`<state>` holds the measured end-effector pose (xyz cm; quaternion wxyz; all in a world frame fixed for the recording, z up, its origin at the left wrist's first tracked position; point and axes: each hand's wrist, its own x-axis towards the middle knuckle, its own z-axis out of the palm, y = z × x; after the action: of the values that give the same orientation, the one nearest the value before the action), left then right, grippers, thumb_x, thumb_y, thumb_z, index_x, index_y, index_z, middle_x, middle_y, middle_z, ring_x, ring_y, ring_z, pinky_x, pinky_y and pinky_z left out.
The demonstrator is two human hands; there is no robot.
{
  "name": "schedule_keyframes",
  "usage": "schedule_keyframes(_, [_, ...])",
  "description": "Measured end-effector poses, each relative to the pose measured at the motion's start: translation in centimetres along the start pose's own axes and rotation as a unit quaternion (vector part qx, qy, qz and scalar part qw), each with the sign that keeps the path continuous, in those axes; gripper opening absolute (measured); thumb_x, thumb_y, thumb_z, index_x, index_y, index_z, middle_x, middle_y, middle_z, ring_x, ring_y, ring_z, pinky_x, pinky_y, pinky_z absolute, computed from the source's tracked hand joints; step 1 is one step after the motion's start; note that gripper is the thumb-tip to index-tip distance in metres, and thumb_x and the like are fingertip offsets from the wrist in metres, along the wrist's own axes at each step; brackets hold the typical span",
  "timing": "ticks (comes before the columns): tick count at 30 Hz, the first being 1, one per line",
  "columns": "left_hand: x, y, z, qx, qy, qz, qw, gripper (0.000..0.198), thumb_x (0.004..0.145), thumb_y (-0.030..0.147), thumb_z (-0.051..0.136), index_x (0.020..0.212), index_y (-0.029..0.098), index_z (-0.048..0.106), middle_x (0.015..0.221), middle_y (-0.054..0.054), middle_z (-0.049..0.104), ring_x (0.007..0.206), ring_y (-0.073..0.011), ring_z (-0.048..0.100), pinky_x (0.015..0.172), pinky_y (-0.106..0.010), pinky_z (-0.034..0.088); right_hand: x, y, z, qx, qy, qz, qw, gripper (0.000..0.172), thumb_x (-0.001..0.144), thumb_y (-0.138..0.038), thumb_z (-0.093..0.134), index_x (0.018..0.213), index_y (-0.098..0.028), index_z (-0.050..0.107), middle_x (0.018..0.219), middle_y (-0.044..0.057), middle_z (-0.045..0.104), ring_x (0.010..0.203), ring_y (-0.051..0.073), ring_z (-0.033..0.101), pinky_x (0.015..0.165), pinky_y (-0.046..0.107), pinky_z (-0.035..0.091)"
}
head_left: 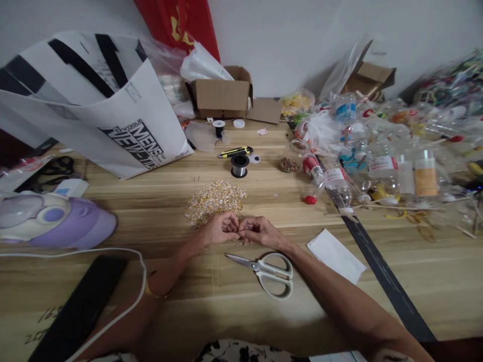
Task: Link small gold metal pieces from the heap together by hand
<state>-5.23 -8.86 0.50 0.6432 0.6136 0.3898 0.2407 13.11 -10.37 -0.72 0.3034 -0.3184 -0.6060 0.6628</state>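
My left hand [222,228] and my right hand [260,231] meet at the near edge of a heap of small gold and clear beads [217,201]. The fingertips of both hands are pinched close together. Whatever lies between them is too small to make out. A few shiny bits [241,244] lie on the table just under the fingers. Grey-handled scissors [266,271] rest right below my hands, blades pointing left. A thin pale thread [213,281] seems to hang or lie left of the scissors.
Beyond the beads are a spool of wire [239,166], a yellow-black box cutter [236,151] and a dark thread spool [219,129]. Plastic bottles [335,181] crowd the right. A white bag [132,120], purple device [83,221] and black phone-like slab [81,306] stand left. Folded paper [335,255] lies right.
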Motion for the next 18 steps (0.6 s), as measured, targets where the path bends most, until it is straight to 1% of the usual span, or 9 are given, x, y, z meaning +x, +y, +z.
schedule_keyframes(5, [-0.02, -0.12, -0.16, 0.029, 0.010, 0.001, 1.000, 0.018, 0.061, 0.015, 0.069, 0.070, 0.013, 0.054, 0.062, 0.003, 0.058, 0.060, -0.0080, 0.056, 0.060, -0.020, 0.045, -0.02, 0.02, 0.01, -0.007, 0.007, 0.002, 1.000, 0.032, 0.077, -0.044, 0.063, 0.077, -0.012, 0.056, 0.061, -0.001, 0.056, 0.051, 0.007, 0.050, 0.051, 0.019, 0.040])
schedule_keyframes(10, [-0.08, -0.36, -0.44, 0.065, 0.022, -0.015, 0.998, 0.010, 0.063, 0.014, 0.066, 0.069, 0.011, 0.058, 0.063, 0.000, 0.062, 0.059, -0.0088, 0.057, 0.059, -0.020, 0.045, -0.02, 0.08, 0.00, -0.010, 0.012, 0.005, 1.000, 0.030, 0.078, -0.041, 0.062, 0.077, -0.012, 0.057, 0.060, -0.001, 0.055, 0.051, 0.007, 0.049, 0.050, 0.019, 0.039])
schedule_keyframes(13, [-0.18, -0.26, -0.52, 0.076, 0.027, -0.019, 0.997, 0.009, 0.063, 0.012, 0.064, 0.070, 0.011, 0.059, 0.064, 0.000, 0.063, 0.060, -0.0092, 0.057, 0.059, -0.020, 0.046, -0.03, -0.02, 0.01, -0.011, 0.012, 0.009, 1.000, 0.029, 0.078, -0.040, 0.062, 0.077, -0.012, 0.057, 0.060, -0.001, 0.055, 0.050, 0.007, 0.049, 0.050, 0.018, 0.039])
schedule_keyframes(18, [-0.28, -0.18, -0.56, 0.111, 0.032, -0.006, 0.993, 0.007, 0.065, 0.014, 0.063, 0.071, 0.011, 0.061, 0.063, 0.000, 0.063, 0.060, -0.0101, 0.058, 0.059, -0.020, 0.047, -0.05, -0.16, 0.00, -0.020, 0.011, 0.011, 1.000, 0.029, 0.078, -0.041, 0.063, 0.077, -0.012, 0.057, 0.060, -0.001, 0.055, 0.051, 0.007, 0.049, 0.050, 0.018, 0.040])
